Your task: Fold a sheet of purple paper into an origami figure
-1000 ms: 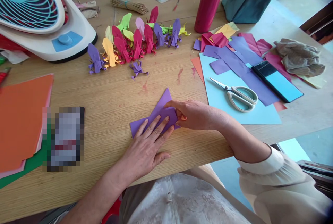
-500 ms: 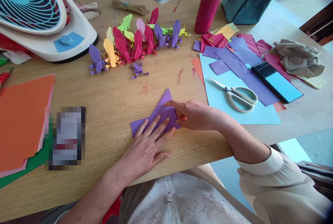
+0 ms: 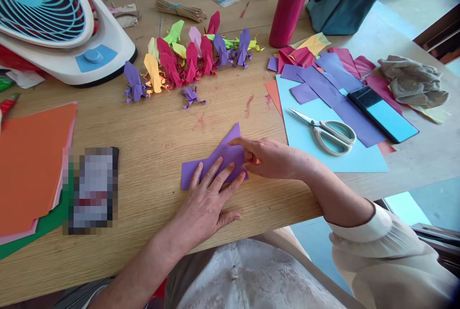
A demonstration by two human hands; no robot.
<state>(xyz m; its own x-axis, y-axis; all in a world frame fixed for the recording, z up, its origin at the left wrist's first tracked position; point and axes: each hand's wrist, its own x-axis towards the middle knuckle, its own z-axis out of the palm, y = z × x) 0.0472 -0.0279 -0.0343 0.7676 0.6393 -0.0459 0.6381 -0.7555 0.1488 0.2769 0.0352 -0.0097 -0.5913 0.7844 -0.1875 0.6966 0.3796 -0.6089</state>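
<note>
Evidently at a folding step, with the left hand [image 3: 206,206] laid across the purple paper [image 3: 233,154], fingers spread wide and thumb out to the side over the table [image 3: 143,165]. Opposite, touching the sheet with an index fingertip just below its pointed corner, with the right hand [image 3: 268,158] otherwise curled near the right edge; impossible to tell from here whether pinching that edge with the thumb. Lies flat near the table's front edge, showing that one corner aimed away from the body and a squarer flap to the left. Calls next, as far as can be judged, for pinning firmly with the left hand, lining up the edges and running a fingertip along the fold to sharpen it. Beyond, see a cluster of folded paper figures [image 3: 191,62]; to the right, scissors [image 3: 318,123] on a light blue sheet [image 3: 366,160]; far left, orange paper [image 3: 36,165].
</note>
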